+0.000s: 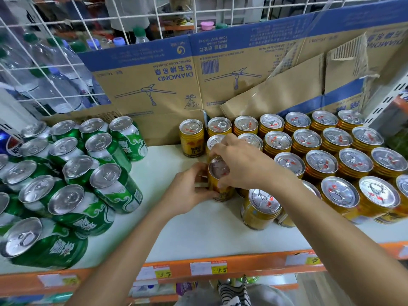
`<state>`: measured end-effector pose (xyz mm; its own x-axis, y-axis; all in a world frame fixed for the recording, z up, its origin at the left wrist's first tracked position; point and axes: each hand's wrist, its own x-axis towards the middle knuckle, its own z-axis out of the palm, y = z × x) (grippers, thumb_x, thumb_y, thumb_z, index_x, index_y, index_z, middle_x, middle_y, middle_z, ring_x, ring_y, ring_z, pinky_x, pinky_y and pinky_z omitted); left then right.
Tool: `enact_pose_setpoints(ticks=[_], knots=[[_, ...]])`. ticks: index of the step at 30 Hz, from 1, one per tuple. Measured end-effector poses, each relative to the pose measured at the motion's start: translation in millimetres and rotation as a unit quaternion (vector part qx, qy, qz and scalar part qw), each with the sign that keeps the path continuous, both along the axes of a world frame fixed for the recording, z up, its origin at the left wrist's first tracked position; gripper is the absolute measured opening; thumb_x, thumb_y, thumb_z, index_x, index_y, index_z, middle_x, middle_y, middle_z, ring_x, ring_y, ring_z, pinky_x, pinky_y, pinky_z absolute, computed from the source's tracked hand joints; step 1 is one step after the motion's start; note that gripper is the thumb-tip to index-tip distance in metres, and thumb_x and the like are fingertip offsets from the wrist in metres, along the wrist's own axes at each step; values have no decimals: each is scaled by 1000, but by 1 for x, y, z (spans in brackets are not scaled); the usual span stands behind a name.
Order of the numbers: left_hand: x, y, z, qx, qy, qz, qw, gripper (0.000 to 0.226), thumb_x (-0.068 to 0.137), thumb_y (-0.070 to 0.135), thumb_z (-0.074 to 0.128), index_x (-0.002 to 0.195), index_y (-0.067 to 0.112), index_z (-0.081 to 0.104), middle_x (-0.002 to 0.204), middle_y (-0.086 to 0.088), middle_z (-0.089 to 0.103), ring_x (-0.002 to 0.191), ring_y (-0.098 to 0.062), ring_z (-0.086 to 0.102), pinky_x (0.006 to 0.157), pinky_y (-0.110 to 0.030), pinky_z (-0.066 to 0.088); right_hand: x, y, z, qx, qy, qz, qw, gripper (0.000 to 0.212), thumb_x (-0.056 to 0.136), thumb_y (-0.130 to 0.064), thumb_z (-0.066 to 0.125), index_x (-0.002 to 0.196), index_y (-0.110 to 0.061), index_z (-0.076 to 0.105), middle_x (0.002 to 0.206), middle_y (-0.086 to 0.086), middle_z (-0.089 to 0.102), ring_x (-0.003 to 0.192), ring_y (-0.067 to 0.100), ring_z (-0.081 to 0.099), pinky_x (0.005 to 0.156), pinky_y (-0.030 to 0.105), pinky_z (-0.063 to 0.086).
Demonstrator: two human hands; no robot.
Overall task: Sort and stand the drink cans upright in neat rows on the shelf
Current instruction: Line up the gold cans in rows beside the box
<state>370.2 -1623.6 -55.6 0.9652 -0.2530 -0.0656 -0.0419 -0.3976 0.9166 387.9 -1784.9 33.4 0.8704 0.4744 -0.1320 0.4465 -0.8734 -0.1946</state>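
A gold drink can [217, 173] stands upright on the white shelf [187, 228], near the middle. My left hand [192, 191] grips its left side low down. My right hand [238, 164] holds it from above and the right, fingers curled over the rim. Rows of upright gold cans [320, 151] fill the right half of the shelf, and one gold can [191, 136] stands alone at the back. Another gold can [260, 208] stands in front, just under my right forearm. Green cans [88, 168] stand in rows on the left.
A flattened cardboard box [176, 85] lines the back of the shelf. Water bottles [55, 69] sit behind a white wire grid [72, 21] at the back left. The orange shelf edge [254, 263] carries price labels. Bare shelf lies between the green and gold cans.
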Motion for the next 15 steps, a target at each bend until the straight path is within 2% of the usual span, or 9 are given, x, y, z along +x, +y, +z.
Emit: enact_pose_setpoints(ticks=[2,7,9,12,15], knots=[[0,1,-3,-3,-5,6,1000,55,70,7,83,111,21,50,103,3,64,92,-3,65,74,-16,54,1,-2,3,6,4,-4,1000,72,71,-40,78,133,-24,44,128,5,42,116,26,46,88,34,42],[-1,0,-12,18,-5,31,999,54,69,13,84,109,22,49,100,3,64,93,-7,65,80,-24,56,2,-3,6,11,16,1,1000,68,70,-40,78,130,-25,48,130,3,44,115,23,49,88,34,45],[-1,0,-13,14,-5,28,999,53,70,13,84,109,22,49,100,4,63,92,-4,64,79,-23,56,3,-2,6,7,14,9,1000,66,71,-39,77,130,-26,48,131,3,44,115,23,48,87,32,43],[-1,0,-11,9,10,16,1000,52,72,10,82,110,19,48,101,5,62,91,-1,63,77,-19,55,4,-3,5,2,20,19,1000,65,73,-39,76,130,-27,48,131,3,43,116,23,47,89,31,42],[5,9,-2,30,31,-45,998,49,76,5,77,114,19,50,107,1,63,97,-10,64,84,-25,55,3,-7,4,23,26,23,999,59,75,-43,74,127,-26,52,127,3,46,115,22,48,92,32,42]])
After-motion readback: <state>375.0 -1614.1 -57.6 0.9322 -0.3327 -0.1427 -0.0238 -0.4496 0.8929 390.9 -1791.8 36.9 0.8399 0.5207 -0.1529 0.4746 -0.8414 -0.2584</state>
